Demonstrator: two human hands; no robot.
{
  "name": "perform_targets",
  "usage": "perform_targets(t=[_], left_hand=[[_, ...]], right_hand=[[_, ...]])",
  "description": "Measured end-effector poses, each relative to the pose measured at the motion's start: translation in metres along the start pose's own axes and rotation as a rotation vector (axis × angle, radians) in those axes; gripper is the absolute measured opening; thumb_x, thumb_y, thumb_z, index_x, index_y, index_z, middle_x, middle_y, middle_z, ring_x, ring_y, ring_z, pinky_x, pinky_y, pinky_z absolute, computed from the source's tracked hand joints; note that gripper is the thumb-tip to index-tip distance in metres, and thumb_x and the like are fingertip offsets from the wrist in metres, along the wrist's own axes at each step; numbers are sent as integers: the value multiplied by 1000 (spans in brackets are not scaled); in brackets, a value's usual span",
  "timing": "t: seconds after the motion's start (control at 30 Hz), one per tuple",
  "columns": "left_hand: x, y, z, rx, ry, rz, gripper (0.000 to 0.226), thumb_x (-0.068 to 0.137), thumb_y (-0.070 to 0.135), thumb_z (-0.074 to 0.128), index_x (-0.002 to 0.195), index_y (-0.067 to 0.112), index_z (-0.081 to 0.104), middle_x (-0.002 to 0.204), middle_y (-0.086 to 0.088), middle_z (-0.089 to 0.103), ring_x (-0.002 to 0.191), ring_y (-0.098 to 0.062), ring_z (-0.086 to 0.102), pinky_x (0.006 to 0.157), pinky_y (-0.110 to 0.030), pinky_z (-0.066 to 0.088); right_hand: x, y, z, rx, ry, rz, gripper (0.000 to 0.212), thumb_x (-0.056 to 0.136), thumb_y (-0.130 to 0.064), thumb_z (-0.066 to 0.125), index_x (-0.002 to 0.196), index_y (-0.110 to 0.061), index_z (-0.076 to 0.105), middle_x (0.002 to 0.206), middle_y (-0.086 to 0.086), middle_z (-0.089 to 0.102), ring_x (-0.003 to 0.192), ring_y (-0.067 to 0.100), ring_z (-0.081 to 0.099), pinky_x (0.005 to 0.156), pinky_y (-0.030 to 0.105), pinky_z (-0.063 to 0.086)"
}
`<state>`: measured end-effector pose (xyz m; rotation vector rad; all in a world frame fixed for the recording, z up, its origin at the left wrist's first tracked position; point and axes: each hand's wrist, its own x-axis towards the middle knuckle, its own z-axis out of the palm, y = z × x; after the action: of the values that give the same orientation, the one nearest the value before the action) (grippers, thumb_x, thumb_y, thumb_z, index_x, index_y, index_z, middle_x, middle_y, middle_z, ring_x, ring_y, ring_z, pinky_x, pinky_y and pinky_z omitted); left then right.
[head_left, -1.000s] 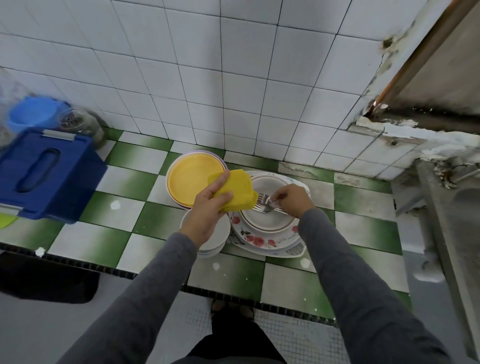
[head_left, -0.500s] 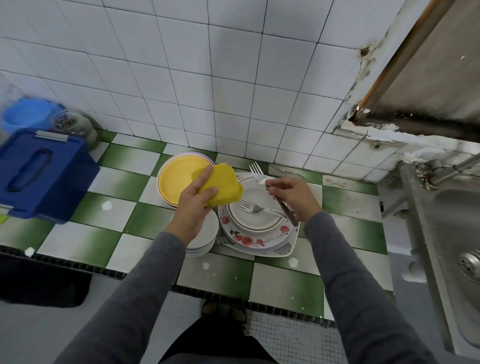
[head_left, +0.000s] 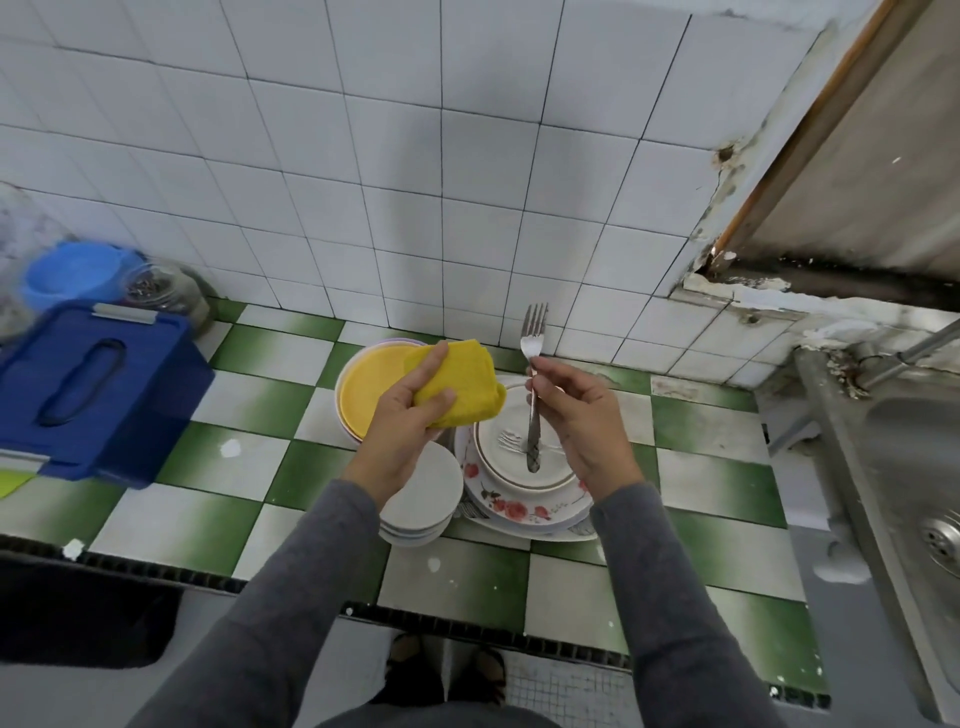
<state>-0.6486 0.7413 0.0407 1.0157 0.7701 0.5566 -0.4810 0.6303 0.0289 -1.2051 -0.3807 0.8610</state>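
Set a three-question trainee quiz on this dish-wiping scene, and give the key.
1. True or false: the right hand pinches the silver metal fork with its tines pointing up.
2. What does the left hand grip? A. a white bowl; B. the folded yellow cloth; C. a blue lid.
3. Fill in: the steel sink lies at the ___ end of the green-and-white tiled counter.
Key: 1 true; 2 B; 3 right.

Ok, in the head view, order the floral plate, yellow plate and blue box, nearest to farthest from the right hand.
1. floral plate, just below the right hand.
2. yellow plate, further to the left.
3. blue box, at the far left.
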Motion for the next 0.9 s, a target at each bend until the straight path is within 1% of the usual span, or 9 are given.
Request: perform_targets(t=[0.1, 0.17, 0.23, 0.33, 0.4, 0.5, 0.63, 0.77, 0.9], left_hand=[[4, 4, -4, 33, -46, 15, 53, 95, 3, 58, 132, 42, 55, 147, 3, 39, 125, -22, 49, 97, -36, 52], [6, 5, -4, 34, -72, 27, 53, 95, 4, 59, 131, 43, 55, 141, 6, 43, 120, -17, 52, 89, -29, 55], [8, 6, -3, 37, -88, 44, 54, 95, 3, 59, 131, 43, 55, 135, 10, 46, 117, -15, 54, 84, -25, 55], [13, 5, -3, 50, -111, 70, 55, 94, 2, 59, 131, 43, 55, 137, 9, 49, 118, -17, 56, 86, -26, 55], [16, 5, -3, 51, -129, 76, 57, 94, -1, 58, 132, 42, 55, 137, 7, 53, 118, -19, 59, 88, -28, 55], [22, 7, -2, 26, -149, 91, 58, 95, -4, 56, 131, 42, 57, 136, 3, 59, 120, -21, 62, 94, -32, 54], [30, 15, -8, 55, -144, 124, 56, 96, 0, 56, 130, 45, 57, 139, 1, 58, 122, -20, 61, 99, -37, 53], [30, 14, -9, 103, -194, 149, 59, 96, -1, 56, 134, 44, 54, 134, 9, 61, 122, -16, 61, 99, -33, 53], [31, 19, -7, 147, -238, 156, 59, 96, -2, 55, 138, 40, 51, 141, 5, 57, 123, -13, 60, 98, -31, 52]], right_hand=[[-4, -1, 14, 38, 5, 1, 27, 90, 11, 59, 105, -8, 71, 90, -1, 76, 84, 13, 69, 81, 25, 57], [-5, -1, 20, 26, 2, 5, 26, 90, 11, 59, 104, -9, 71, 90, -2, 77, 84, 12, 70, 78, 24, 57], [-6, -1, 25, -16, -10, 6, 25, 91, 10, 60, 104, -8, 71, 89, -2, 77, 83, 11, 70, 75, 22, 56], [-6, -3, 32, -95, -29, 13, 23, 90, 9, 63, 104, -7, 72, 85, -1, 76, 78, 11, 69, 74, 21, 55], [-5, -5, 36, -178, -37, 21, 23, 89, 8, 65, 99, -11, 75, 81, -1, 75, 76, 11, 68, 74, 21, 55], [-6, -4, 41, -258, -27, 53, 26, 88, 8, 67, 93, -15, 77, 81, 2, 76, 76, 14, 69, 77, 25, 58], [-12, 3, 42, -274, -17, 83, 27, 88, 8, 67, 92, -17, 77, 83, 1, 77, 76, 13, 69, 73, 24, 56], [-9, 0, 49, -251, 9, 58, 25, 88, 8, 67, 95, -14, 76, 84, 4, 76, 75, 14, 70, 72, 22, 57], [-3, -5, 51, -234, 24, 30, 24, 88, 7, 67, 98, -13, 76, 83, 4, 76, 74, 14, 69, 71, 23, 57]])
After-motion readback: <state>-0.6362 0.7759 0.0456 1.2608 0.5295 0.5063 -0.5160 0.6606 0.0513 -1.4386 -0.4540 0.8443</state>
